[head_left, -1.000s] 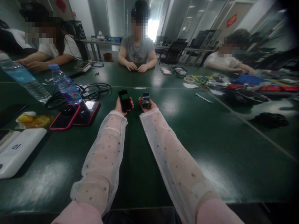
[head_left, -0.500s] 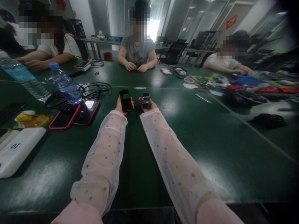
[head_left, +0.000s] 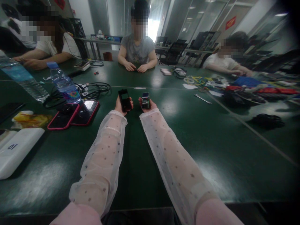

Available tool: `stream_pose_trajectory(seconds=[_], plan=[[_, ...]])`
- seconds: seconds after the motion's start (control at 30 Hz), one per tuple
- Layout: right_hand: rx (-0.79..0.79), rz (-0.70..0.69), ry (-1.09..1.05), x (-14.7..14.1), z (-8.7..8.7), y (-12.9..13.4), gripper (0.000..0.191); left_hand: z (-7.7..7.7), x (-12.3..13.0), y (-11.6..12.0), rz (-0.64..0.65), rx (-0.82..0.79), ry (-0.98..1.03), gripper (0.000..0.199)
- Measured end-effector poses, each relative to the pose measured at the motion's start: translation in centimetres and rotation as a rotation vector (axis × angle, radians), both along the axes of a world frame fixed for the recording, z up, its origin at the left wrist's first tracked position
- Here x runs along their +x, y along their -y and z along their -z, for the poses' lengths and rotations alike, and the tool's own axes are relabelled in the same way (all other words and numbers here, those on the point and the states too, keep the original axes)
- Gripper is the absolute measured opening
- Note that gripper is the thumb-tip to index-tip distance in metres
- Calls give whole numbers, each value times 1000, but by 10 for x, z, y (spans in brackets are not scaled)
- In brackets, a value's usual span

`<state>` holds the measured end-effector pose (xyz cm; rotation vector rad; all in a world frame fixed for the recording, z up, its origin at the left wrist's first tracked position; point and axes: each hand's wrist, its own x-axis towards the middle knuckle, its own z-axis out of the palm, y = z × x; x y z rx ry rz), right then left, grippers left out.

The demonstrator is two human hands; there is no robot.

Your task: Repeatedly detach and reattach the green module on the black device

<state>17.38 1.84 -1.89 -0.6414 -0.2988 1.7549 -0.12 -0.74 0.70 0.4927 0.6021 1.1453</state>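
Both my arms, in sheer white star-dotted sleeves, stretch forward over the dark green table (head_left: 178, 125). My left hand (head_left: 118, 104) is closed around a small black handheld device (head_left: 127, 105) with a lighter rectangle in its upper part. Beside it, a short gap to the right, my right hand (head_left: 152, 105) grips a small circuit board with a screen (head_left: 145, 100); the screen tilts up at its top. The two held things are apart from each other. Finger details are small and partly hidden behind what they hold.
On the left lie two pink-edged phones (head_left: 64, 118), a white power bank (head_left: 20, 153), water bottles (head_left: 63, 82) and black cables (head_left: 96, 89). A wrench (head_left: 202, 99) and a cable pile (head_left: 246, 90) lie on the right. Co-workers sit around the table, one directly opposite (head_left: 137, 50).
The whole view has shifted very slightly. My hands keep the same hold on the black device and the circuit board.
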Motion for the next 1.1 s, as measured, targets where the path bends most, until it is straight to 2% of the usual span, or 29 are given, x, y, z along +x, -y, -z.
stream_pose_trajectory(seconds=[0.23, 0.5, 0.77, 1.1], plan=[[5, 5, -4, -1, 0, 0, 38, 1, 2, 0, -20, 9, -13, 68], [-3, 6, 0, -2, -3, 2, 38, -3, 3, 4, -23, -48, 14, 65], [-18, 16, 0, -3, -5, 3, 39, 2, -1, 0, 29, -18, 28, 61], [-6, 2, 14, 0, 1, 1, 37, -2, 2, 4, -70, -122, 111, 59]])
